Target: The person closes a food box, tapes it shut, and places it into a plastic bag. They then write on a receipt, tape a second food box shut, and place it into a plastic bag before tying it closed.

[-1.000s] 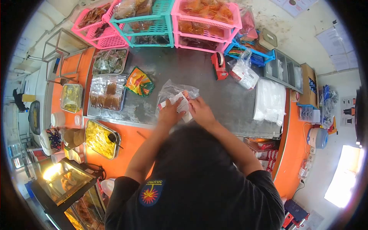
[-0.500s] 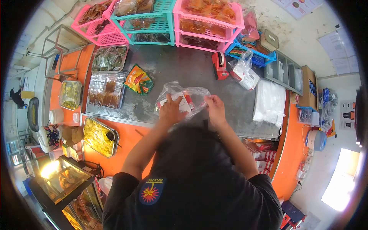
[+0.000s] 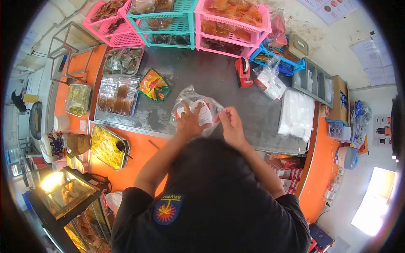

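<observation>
On the metal worktop in front of me lies a clear plastic bag [image 3: 182, 101] with a white-and-red packet [image 3: 204, 110] inside it. My left hand [image 3: 190, 123] rests on the packet through the plastic, its fingers spread. At the bag's right side, my right hand [image 3: 232, 126] pinches the plastic edge between thumb and fingers. Part of the packet is hidden under my left hand. Behind and to the left stands a yellow-and-green pouch [image 3: 153, 85].
Pink [image 3: 234, 21] and teal baskets [image 3: 162, 26] line the back. A red tape dispenser [image 3: 243, 72] and a stack of white plastic bags [image 3: 297, 114] are to the right. Trays of packed food [image 3: 117, 99] and a yellow-food tray [image 3: 105, 147] are at left.
My right hand has moved left, towards the packet, and the bag's right side is bunched closer. The packet has turned, showing more of its white face. My left hand stays on it.
</observation>
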A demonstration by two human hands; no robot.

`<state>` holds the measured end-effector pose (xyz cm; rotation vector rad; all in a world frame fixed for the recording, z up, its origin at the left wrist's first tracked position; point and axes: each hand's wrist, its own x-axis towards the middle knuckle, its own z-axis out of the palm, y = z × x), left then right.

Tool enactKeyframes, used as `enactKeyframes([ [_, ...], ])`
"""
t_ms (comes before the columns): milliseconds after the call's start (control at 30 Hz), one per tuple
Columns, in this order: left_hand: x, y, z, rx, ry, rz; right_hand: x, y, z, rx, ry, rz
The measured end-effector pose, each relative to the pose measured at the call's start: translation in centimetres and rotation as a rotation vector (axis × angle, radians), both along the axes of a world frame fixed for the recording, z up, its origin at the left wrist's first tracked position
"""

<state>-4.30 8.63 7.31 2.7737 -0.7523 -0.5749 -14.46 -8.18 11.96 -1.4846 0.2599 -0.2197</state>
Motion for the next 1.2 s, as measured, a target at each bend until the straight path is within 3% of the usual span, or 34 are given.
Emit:
enactKeyframes([
  [67,0.1,0.7,-0.6,-0.019,0.004,-0.034,0.1,-0.2,-0.4,-0.073,0.003,-0.104],
  [300,-0.1,1.7,-1.3,-0.07,-0.071,-0.11,-0.6,0.5,-0.4,-0.012,0.099,-0.022],
  [433,0.2,1.1,-0.7,-0.064,0.024,-0.055,-0.5,0.6,-0.3,0.048,0.051,-0.025],
  [533,0.1,0.7,-2.2,-0.062,-0.113,-0.055,0.5,0.9,0.6,0.099,0.02,-0.011],
  [633,0.4,0.6,-1.2,0.052,-0.035,-0.089,1.0,1.2,4.2,0.086,-0.028,0.115],
  [733,0.4,1.0,-4.3,0.058,0.037,-0.043,0.3,1.9,7.7,0.022,-0.041,0.267],
  [800,0.0,1.8,-6.9,0.155,-0.047,-0.124,-0.3,2.5,9.9,-0.01,0.002,0.335],
  [933,0.0,1.5,-9.7,0.19,0.053,-0.172,-0.6,2.7,12.2,-0.135,0.174,0.501],
  [1000,0.3,1.1,-1.3,0.2,0.102,-0.301,-0.5,2.3,11.8,-0.189,-0.071,0.436],
  [1033,0.2,0.9,-1.6,0.197,0.102,-0.3,-0.6,1.2,11.3,-0.192,-0.069,0.437],
  [1100,-0.3,0.8,-2.9,0.002,0.166,-0.06,-1.2,-1.9,9.5,-0.446,-0.026,0.29],
  [1133,-0.3,0.8,-3.3,0.0,0.166,-0.062,-1.1,-3.0,8.3,-0.447,-0.025,0.289],
  [1200,-0.4,1.2,-4.1,-0.129,0.1,-0.09,-0.5,-4.9,5.4,-0.921,0.035,0.249],
])
